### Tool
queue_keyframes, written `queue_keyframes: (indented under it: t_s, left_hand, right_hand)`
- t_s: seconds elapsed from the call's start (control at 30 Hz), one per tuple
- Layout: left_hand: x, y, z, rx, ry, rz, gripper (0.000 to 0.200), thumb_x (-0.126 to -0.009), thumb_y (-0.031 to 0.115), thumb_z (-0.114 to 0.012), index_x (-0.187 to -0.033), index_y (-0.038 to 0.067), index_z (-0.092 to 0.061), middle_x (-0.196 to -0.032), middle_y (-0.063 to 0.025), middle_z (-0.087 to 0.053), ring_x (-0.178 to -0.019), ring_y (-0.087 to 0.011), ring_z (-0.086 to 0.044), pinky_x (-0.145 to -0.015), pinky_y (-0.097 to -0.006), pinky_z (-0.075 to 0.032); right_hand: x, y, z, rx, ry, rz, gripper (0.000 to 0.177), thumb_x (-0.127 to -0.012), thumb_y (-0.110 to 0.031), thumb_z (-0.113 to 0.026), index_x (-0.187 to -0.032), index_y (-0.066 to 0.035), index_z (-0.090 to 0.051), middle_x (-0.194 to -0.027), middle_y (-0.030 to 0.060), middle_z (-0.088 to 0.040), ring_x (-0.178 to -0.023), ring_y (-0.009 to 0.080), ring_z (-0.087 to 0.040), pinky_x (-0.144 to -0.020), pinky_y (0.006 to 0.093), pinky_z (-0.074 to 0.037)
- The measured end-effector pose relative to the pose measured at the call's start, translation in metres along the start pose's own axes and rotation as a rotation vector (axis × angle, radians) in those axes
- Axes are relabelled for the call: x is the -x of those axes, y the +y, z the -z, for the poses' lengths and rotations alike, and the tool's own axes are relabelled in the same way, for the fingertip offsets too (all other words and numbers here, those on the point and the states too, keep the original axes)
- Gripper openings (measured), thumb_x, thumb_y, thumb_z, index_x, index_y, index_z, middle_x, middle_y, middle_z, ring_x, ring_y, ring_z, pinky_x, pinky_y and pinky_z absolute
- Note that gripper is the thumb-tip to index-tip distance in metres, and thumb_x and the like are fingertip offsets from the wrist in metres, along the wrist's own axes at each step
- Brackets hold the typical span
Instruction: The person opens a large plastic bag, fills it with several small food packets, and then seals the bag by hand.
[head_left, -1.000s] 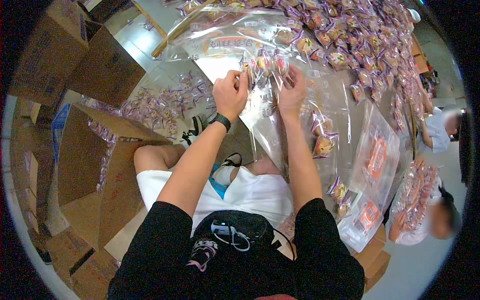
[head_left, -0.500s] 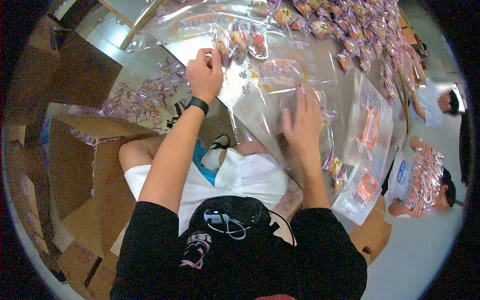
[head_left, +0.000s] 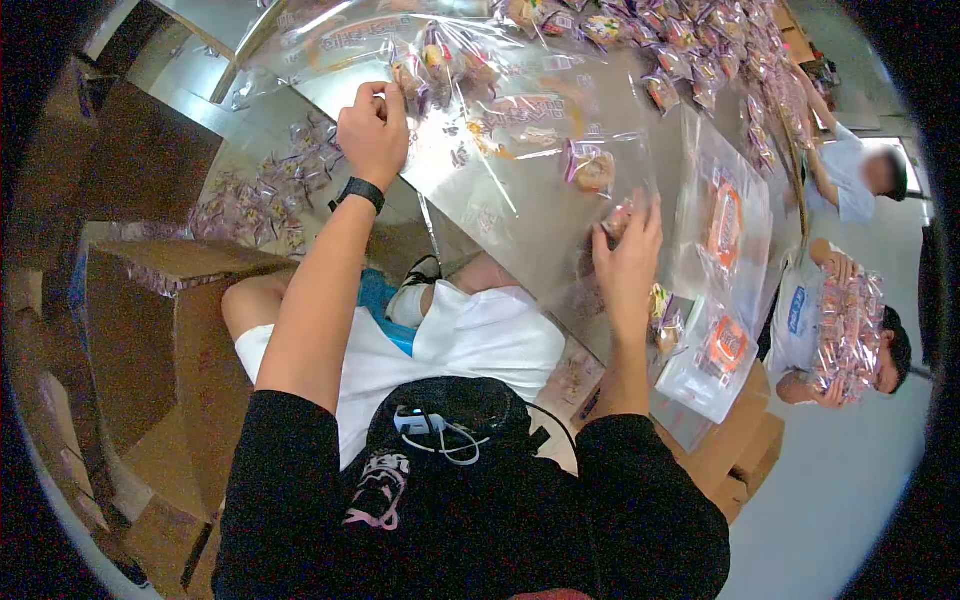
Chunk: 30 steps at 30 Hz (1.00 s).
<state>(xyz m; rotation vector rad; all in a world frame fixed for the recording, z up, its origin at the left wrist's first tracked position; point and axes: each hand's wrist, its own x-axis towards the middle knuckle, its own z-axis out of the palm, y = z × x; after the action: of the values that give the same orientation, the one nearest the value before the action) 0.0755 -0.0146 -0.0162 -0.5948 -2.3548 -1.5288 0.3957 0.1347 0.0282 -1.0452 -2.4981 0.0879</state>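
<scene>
Between your two hands, a large clear bag [head_left: 520, 140] is lying stretched across the steel tabletop [head_left: 300, 100]. Your left hand [head_left: 372, 130] is closing into a loose fist on the bag's far-left edge, thumb and fingers pinching the film just beside a short row of wrapped cakes [head_left: 432, 62] inside it. That grip seems to be holding the bag taut, so the row is not sliding.

Your right hand [head_left: 628, 268] is lifting at the bag's near-right side, fingers half curled around one small wrapped cake [head_left: 616, 218]. Whether the film is lying between fingertips and wrapper, I cannot tell. Just beyond those fingertips, another wrapped cake [head_left: 590, 168] is sitting alone in the bag.

To the right of your right hand, a stack of printed bags [head_left: 728, 240] is waiting flat, probably kept within easy reach. Farther out, a heap of wrapped cakes [head_left: 720, 45] is covering the tabletop. To the left of your left arm, an open cardboard box [head_left: 150, 330] is standing. Past the stack, a co-worker is hugging a filled bag [head_left: 848, 335].
</scene>
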Motion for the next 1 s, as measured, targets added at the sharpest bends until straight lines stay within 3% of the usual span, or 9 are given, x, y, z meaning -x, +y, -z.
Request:
queue_keyframes:
  t_s: [0.2, 0.3, 0.4, 0.57, 0.67, 0.77, 0.87, 0.9, 1.0]
  left_hand:
    - [-0.001, 0.001, 0.001, -0.022, -0.015, 0.007, 0.024, -0.096, 0.028, -0.063, -0.088, 0.006, -0.068, -0.056, -0.0084, -0.060, -0.053, -0.0289, -0.053, -0.057, -0.0448, -0.041]
    - [-0.002, -0.004, 0.000, 0.005, -0.019, 0.016, 0.024, -0.096, 0.028, -0.063, -0.088, 0.006, -0.067, -0.057, -0.0089, -0.060, -0.054, -0.0291, -0.053, -0.058, -0.0445, -0.041]
    - [0.001, -0.005, -0.004, -0.003, 0.000, -0.017, 0.024, -0.096, 0.029, -0.063, -0.088, 0.006, -0.067, -0.057, -0.0089, -0.060, -0.054, -0.0292, -0.052, -0.061, -0.0440, -0.041]
    - [-0.001, 0.000, 0.003, -0.027, -0.020, -0.007, 0.024, -0.096, 0.029, -0.062, -0.087, 0.007, -0.067, -0.056, -0.0076, -0.060, -0.054, -0.0294, -0.052, -0.062, -0.0432, -0.041]
    - [-0.002, -0.003, -0.001, -0.018, -0.025, 0.006, 0.024, -0.096, 0.029, -0.062, -0.087, 0.007, -0.067, -0.055, -0.0071, -0.059, -0.054, -0.0298, -0.052, -0.062, -0.0428, -0.041]
    - [-0.002, -0.001, 0.001, 0.001, -0.048, 0.049, 0.024, -0.096, 0.029, -0.063, -0.086, 0.007, -0.067, -0.055, -0.0069, -0.059, -0.055, -0.0296, -0.053, -0.063, -0.0426, -0.042]
    - [-0.002, 0.000, 0.002, -0.017, -0.069, 0.057, 0.024, -0.096, 0.029, -0.063, -0.086, 0.007, -0.067, -0.056, -0.0063, -0.060, -0.054, -0.0290, -0.054, -0.063, -0.0422, -0.042]
    - [-0.002, -0.001, 0.002, -0.034, -0.059, 0.044, 0.024, -0.096, 0.029, -0.063, -0.086, 0.007, -0.067, -0.056, -0.0061, -0.060, -0.054, -0.0286, -0.054, -0.064, -0.0420, -0.042]
    - [-0.001, -0.001, 0.002, -0.037, -0.045, 0.024, 0.023, -0.095, 0.029, -0.064, -0.086, 0.008, -0.067, -0.055, -0.0053, -0.059, -0.054, -0.0280, -0.053, -0.066, -0.0412, -0.043]
  right_hand:
    - [0.014, -0.014, 0.012, -0.192, -0.023, -0.065, 0.065, -0.080, -0.012, -0.075, -0.140, -0.001, -0.052, -0.139, 0.0212, -0.054, -0.131, 0.0404, -0.050, -0.111, 0.0458, -0.040]
    - [0.033, -0.029, 0.015, -0.700, -0.136, -0.127, 0.059, -0.082, -0.010, -0.074, -0.138, -0.001, -0.055, -0.139, 0.0165, -0.056, -0.130, 0.0314, -0.053, -0.111, 0.0410, -0.040]
    - [0.038, -0.042, 0.000, -1.297, -0.432, -0.248, 0.059, -0.085, -0.008, -0.072, -0.141, -0.003, -0.053, -0.144, 0.0124, -0.054, -0.131, 0.0249, -0.052, -0.112, 0.0371, -0.040]
    - [0.011, -0.080, -0.014, -1.622, -0.414, -0.423, 0.067, -0.086, -0.003, -0.074, -0.146, 0.005, -0.044, -0.149, 0.0129, -0.049, -0.134, 0.0251, -0.050, -0.115, 0.0374, -0.038]
    - [-0.001, -0.087, -0.030, -1.640, -0.307, -0.363, 0.062, -0.089, -0.005, -0.072, -0.145, 0.001, -0.047, -0.147, 0.0115, -0.050, -0.131, 0.0243, -0.052, -0.112, 0.0370, -0.041]
    - [-0.011, -0.096, -0.034, -1.262, -0.187, -0.307, 0.057, -0.089, -0.006, -0.071, -0.143, -0.003, -0.053, -0.142, 0.0144, -0.054, -0.128, 0.0288, -0.054, -0.110, 0.0395, -0.043]
    - [-0.023, -0.078, -0.037, -0.518, -0.049, 0.344, 0.055, -0.086, -0.008, -0.073, -0.139, -0.006, -0.057, -0.138, 0.0189, -0.055, -0.126, 0.0351, -0.055, -0.107, 0.0438, -0.044]
    - [-0.023, -0.082, -0.036, -0.648, -0.097, 0.239, 0.060, -0.082, -0.014, -0.077, -0.138, -0.004, -0.057, -0.138, 0.0227, -0.053, -0.128, 0.0404, -0.051, -0.110, 0.0471, -0.041]
    - [-0.017, -0.087, -0.022, -0.656, -0.186, 0.229, 0.063, -0.081, -0.022, -0.079, -0.138, -0.005, -0.058, -0.142, 0.0224, -0.050, -0.131, 0.0402, -0.049, -0.112, 0.0475, -0.039]
